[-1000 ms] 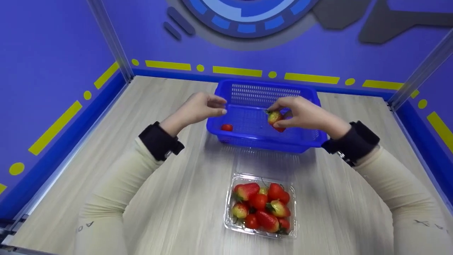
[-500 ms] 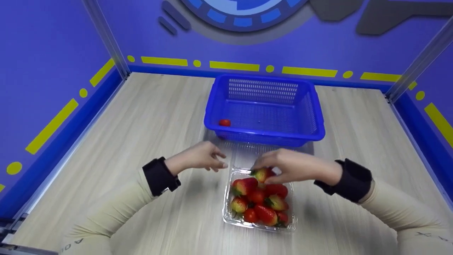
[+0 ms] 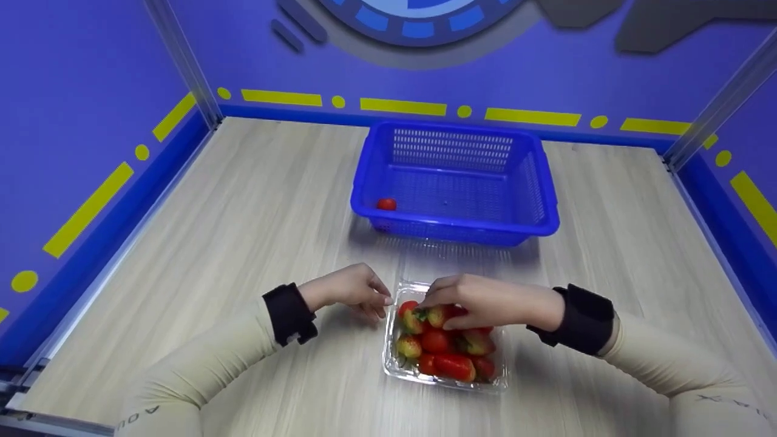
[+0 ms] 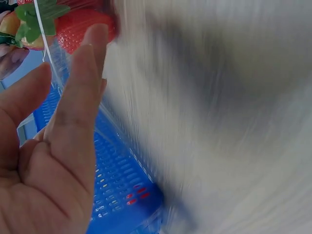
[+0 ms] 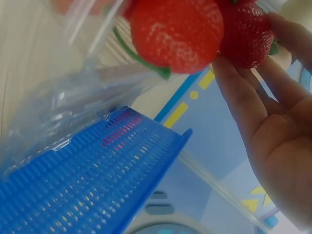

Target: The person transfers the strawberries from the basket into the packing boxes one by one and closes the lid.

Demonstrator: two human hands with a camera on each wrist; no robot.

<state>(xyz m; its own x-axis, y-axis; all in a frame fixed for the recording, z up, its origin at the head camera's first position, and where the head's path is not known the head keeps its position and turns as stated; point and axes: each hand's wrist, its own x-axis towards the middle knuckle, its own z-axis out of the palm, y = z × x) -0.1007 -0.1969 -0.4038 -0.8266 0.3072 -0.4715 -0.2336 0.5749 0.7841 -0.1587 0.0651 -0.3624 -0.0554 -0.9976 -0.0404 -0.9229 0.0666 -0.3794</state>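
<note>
My right hand point(image 3: 485, 300) pinches a strawberry point(image 3: 438, 315) among the fruit in a clear plastic box point(image 3: 391, 375). In the right wrist view, that strawberry point(image 5: 246, 36) sits between thumb and fingers, beside a larger red fruit point(image 5: 178, 36). Several strawberries and small red fruits fill the box, partly covered by the right hand. My left hand point(image 3: 355, 288) holds nothing; its fingertips are right at the box's left rim. The left wrist view has its fingers point(image 4: 78, 92) fairly straight, overlapping a red strawberry point(image 4: 80, 29) seen through the clear wall.
Behind the box stands a blue slotted basket point(image 3: 455, 223), with one small red fruit point(image 3: 386, 204) in its front left corner. The clear lid point(image 3: 425, 261) extends back from the box toward the basket. Blue panels point(image 3: 279, 67) wall in the wooden table point(image 3: 261, 200).
My right hand has brought the strawberry from over the basket down into the box. My left hand has come from the basket's left side to the box's left rim.
</note>
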